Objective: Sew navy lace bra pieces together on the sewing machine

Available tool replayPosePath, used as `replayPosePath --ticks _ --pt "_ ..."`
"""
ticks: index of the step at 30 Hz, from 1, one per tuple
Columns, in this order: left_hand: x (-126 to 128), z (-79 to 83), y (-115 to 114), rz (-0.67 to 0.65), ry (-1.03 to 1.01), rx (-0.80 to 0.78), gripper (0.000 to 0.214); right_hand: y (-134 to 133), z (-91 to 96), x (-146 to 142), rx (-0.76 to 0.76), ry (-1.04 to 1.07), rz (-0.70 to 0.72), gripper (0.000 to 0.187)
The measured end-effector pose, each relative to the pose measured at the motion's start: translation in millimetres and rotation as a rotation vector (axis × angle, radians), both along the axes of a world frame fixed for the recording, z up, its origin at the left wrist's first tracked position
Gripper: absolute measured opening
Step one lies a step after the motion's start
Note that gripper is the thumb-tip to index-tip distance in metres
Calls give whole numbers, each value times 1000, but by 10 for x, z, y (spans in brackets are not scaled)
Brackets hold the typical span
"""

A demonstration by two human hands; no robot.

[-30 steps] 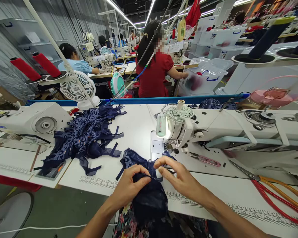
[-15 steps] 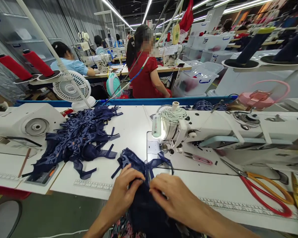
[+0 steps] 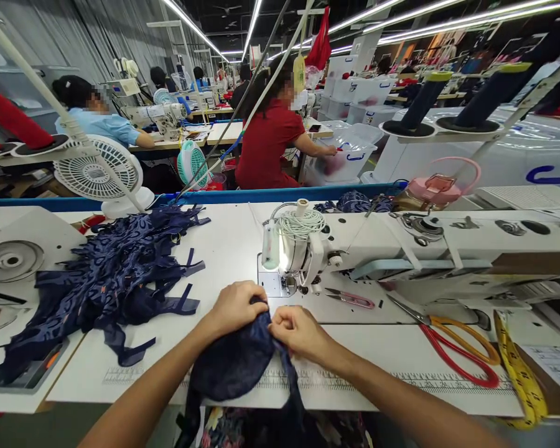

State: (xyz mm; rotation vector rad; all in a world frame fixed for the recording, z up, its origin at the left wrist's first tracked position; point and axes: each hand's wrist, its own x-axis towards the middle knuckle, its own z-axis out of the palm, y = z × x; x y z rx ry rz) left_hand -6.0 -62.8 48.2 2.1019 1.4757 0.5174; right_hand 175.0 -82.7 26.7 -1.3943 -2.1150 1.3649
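Observation:
A navy bra piece (image 3: 233, 367), with a rounded cup and dangling straps, lies over the table's front edge and hangs towards my lap. My left hand (image 3: 239, 305) is closed on its upper edge, thumb and fingers pinching the cloth just in front of the sewing machine's needle plate (image 3: 271, 284). Close beside it, my right hand (image 3: 302, 333) pinches the same piece near the top of a narrow strap. The fingertips of both hands are only slightly apart. The white sewing machine (image 3: 303, 249), with its lamp lit, stands directly beyond them.
Left of my arms lies a heap of navy lace pieces (image 3: 102, 274). Thread snips (image 3: 354, 300), orange-and-red scissors (image 3: 462, 348) and a yellow tape measure (image 3: 518, 367) lie to the right. A white fan (image 3: 98, 168) stands behind the heap. A co-worker in red (image 3: 270, 146) sits beyond the table.
Both hands have moved forward to the needle plate with the bra piece. Its cup now lies spread on the table. The view has shifted right, and the co-worker in red reaches towards a bin.

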Motion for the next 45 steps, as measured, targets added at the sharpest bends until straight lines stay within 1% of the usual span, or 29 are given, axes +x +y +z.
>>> replayPosePath --ticks 2,3,4,5,7,8,9,11,12,13,15,17,20,25,31,37,45 --pt "184 -186 216 12 11 9 10 86 -95 160 120 -69 -58 19" --pt "248 -238 284 25 21 12 8 107 -127 234 224 -104 -62 16" --pt "293 -262 330 41 36 15 7 118 -154 299 360 -144 -45 12" --pt "323 -261 355 58 55 18 7 124 -175 353 511 -182 -9 10" --pt "357 -214 346 90 95 34 10 133 -210 430 779 -239 87 17" --pt "369 -185 310 107 112 43 11 139 -223 454 856 -259 127 21" --pt "381 -165 252 116 131 61 12 146 -235 468 883 -271 151 23" --pt "400 -172 81 94 181 134 13 162 -252 481 904 -297 176 24" --pt "403 -204 -18 47 216 203 15 170 -258 482 920 -307 184 24" --pt "398 -251 -115 -16 243 275 21 179 -263 482 940 -309 192 25" --pt "360 -366 -263 -95 265 408 30 198 -269 484 963 -296 213 28" --pt "297 -460 -317 -145 288 449 34 224 -275 488 957 -286 225 29" --pt "216 -503 -251 -199 316 423 33 260 -287 499 940 -286 210 29" --pt "212 -478 -122 -213 328 402 30 273 -309 521 942 -301 172 28" --pt "229 -536 -99 -220 370 417 27 290 -367 533 983 -355 160 30" --pt "248 -541 -68 -179 376 463 27 316 -433 522 1039 -355 94 31" --pt "264 -564 -80 -166 386 475 25 310 -445 550 1014 -332 81 34"
